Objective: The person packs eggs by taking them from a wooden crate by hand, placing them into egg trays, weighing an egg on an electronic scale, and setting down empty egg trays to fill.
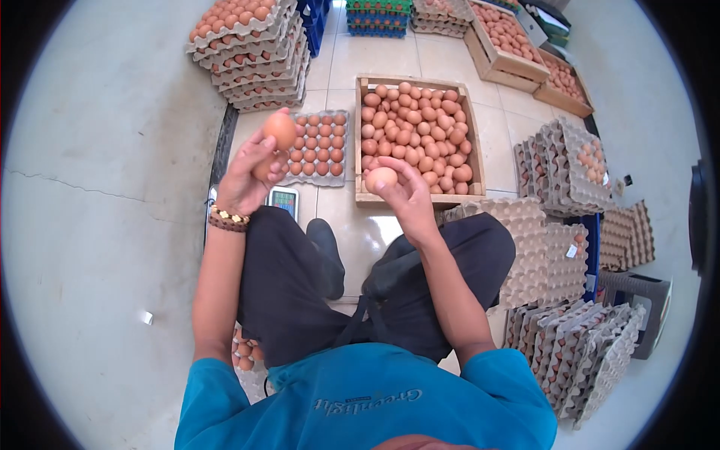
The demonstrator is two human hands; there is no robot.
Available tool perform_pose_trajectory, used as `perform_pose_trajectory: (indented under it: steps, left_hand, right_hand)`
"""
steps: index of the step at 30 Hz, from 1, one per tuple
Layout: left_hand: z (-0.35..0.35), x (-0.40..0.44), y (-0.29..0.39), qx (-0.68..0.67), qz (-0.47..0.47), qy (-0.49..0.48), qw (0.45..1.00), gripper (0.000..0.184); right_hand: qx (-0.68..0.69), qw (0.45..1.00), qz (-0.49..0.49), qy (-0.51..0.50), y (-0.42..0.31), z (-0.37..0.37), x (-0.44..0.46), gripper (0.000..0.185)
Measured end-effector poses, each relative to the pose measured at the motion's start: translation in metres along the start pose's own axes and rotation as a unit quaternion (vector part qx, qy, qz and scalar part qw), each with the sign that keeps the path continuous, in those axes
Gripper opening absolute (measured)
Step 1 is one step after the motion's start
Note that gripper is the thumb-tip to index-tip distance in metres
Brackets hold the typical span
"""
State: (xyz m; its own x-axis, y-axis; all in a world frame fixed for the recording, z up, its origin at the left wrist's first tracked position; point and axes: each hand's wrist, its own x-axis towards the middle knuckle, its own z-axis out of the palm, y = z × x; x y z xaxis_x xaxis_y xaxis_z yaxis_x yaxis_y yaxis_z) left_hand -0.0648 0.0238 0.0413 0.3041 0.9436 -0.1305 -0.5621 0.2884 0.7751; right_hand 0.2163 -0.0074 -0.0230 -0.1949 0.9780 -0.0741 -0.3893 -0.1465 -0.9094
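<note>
Held up at the left, my left hand has its fingers wrapped round brown eggs. One egg shows at the fingertips and a second egg sits lower against the palm. My right hand pinches a paler egg over the near left corner of a wooden crate. Loose brown eggs fill that crate. Beside my left hand lies a grey egg tray with eggs in rows. Below the left hand, a scale with a lit display is partly hidden by my leg.
A tall stack of filled egg trays stands at the far left. More wooden crates of eggs are at the far right. Stacked trays and bare egg trays line my right side, near a grey plastic stool.
</note>
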Motion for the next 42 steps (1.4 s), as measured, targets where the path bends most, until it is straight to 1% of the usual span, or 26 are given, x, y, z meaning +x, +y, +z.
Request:
perform_pose_trajectory:
  steps: [2, 3, 4, 5, 8, 9, 13, 17, 20, 21, 23, 24, 25, 28, 31, 34, 36, 37, 38, 39, 40, 41, 42]
  left_hand:
    - [-0.017, 0.003, 0.011, 0.007, 0.015, 0.017, 1.0, 0.062]
    - [-0.028, 0.005, 0.014, 0.015, 0.024, 0.03, 0.999, 0.061]
    - [-0.04, 0.008, 0.018, 0.023, 0.032, 0.042, 0.998, 0.061]
    - [-0.053, 0.012, 0.02, 0.033, 0.045, 0.052, 0.997, 0.055]
    - [-0.108, 0.03, 0.014, 0.079, 0.059, 0.112, 0.989, 0.051]
    - [-0.125, 0.035, 0.011, 0.079, 0.059, 0.119, 0.988, 0.049]
    - [-0.194, 0.069, -0.008, 0.163, 0.033, 0.201, 0.965, 0.051]
    - [-0.262, 0.121, -0.036, 0.318, -0.003, 0.284, 0.905, 0.055]
    - [-0.314, 0.161, -0.068, 0.388, 0.053, 0.283, 0.875, 0.056]
    - [-0.337, 0.177, -0.081, 0.432, 0.044, 0.294, 0.851, 0.059]
    - [-0.359, 0.201, -0.098, 0.546, 0.072, 0.276, 0.788, 0.058]
    - [-0.361, 0.211, -0.104, 0.598, 0.087, 0.266, 0.751, 0.058]
    - [-0.361, 0.221, -0.11, 0.595, 0.08, 0.281, 0.749, 0.05]
    - [-0.352, 0.246, -0.117, 0.655, 0.022, 0.286, 0.699, 0.044]
    - [-0.337, 0.266, -0.117, 0.683, -0.055, 0.296, 0.665, 0.039]
    - [-0.358, 0.279, -0.128, 0.696, -0.085, 0.271, 0.66, 0.036]
    - [-0.382, 0.274, -0.142, 0.744, 0.084, 0.262, 0.609, 0.029]
    - [-0.384, 0.269, -0.139, 0.76, 0.169, 0.255, 0.574, 0.027]
    - [-0.384, 0.264, -0.135, 0.635, 0.108, 0.296, 0.706, 0.028]
    - [-0.375, 0.256, -0.127, 0.487, 0.044, 0.324, 0.81, 0.029]
    - [-0.357, 0.243, -0.116, 0.32, -0.021, 0.339, 0.884, 0.032]
    - [-0.341, 0.223, -0.101, 0.19, -0.078, 0.335, 0.92, 0.038]
    - [-0.337, 0.2, -0.095, 0.022, -0.079, 0.257, 0.963, 0.042]
  right_hand:
    - [-0.036, 0.999, -0.012, 0.008, 0.005, 0.005, 0.0, 0.049]
    - [-0.011, 0.999, 0.01, 0.04, 0.013, 0.005, 0.001, 0.049]
    - [-0.05, 0.998, -0.004, 0.038, 0.019, 0.002, 0.005, 0.043]
    - [-0.056, 0.997, 0.015, 0.042, 0.021, 0.001, 0.006, 0.041]
    - [-0.078, 0.993, 0.058, 0.062, 0.023, 0.0, 0.007, 0.037]
    - [-0.085, 0.991, 0.07, 0.069, 0.024, 0.0, 0.008, 0.036]
    - [-0.069, 0.989, 0.088, 0.091, 0.031, 0.0, 0.012, 0.033]
    - [-0.058, 0.987, 0.108, 0.103, 0.034, 0.0, 0.015, 0.033]
    - [-0.014, 0.981, 0.134, 0.139, 0.036, -0.001, 0.019, 0.033]
    - [-0.013, 0.979, 0.138, 0.147, 0.037, -0.003, 0.021, 0.033]
    - [-0.015, 0.976, 0.143, 0.165, 0.041, -0.006, 0.024, 0.033]
    - [-0.017, 0.974, 0.144, 0.173, 0.043, -0.007, 0.027, 0.033]
    - [-0.022, 0.971, 0.15, 0.184, 0.045, -0.008, 0.028, 0.034]
    - [-0.036, 0.966, 0.157, 0.204, 0.051, -0.01, 0.031, 0.035]
    - [-0.029, 0.961, 0.162, 0.222, 0.055, -0.011, 0.033, 0.035]
    - [-0.025, 0.961, 0.156, 0.226, 0.058, -0.012, 0.037, 0.034]
    - [-0.027, 0.962, 0.154, 0.222, 0.057, -0.013, 0.034, 0.032]
    - [-0.028, 0.964, 0.154, 0.217, 0.057, -0.013, 0.033, 0.031]
    - [-0.028, 0.965, 0.151, 0.211, 0.055, -0.012, 0.033, 0.03]
    - [0.004, 0.962, 0.169, 0.216, 0.051, -0.011, 0.033, 0.028]
    - [0.035, 0.957, 0.186, 0.219, 0.046, -0.009, 0.033, 0.026]
    - [0.066, 0.951, 0.204, 0.221, 0.041, -0.007, 0.033, 0.025]
    - [0.108, 0.952, 0.204, 0.201, 0.039, -0.009, 0.032, 0.026]
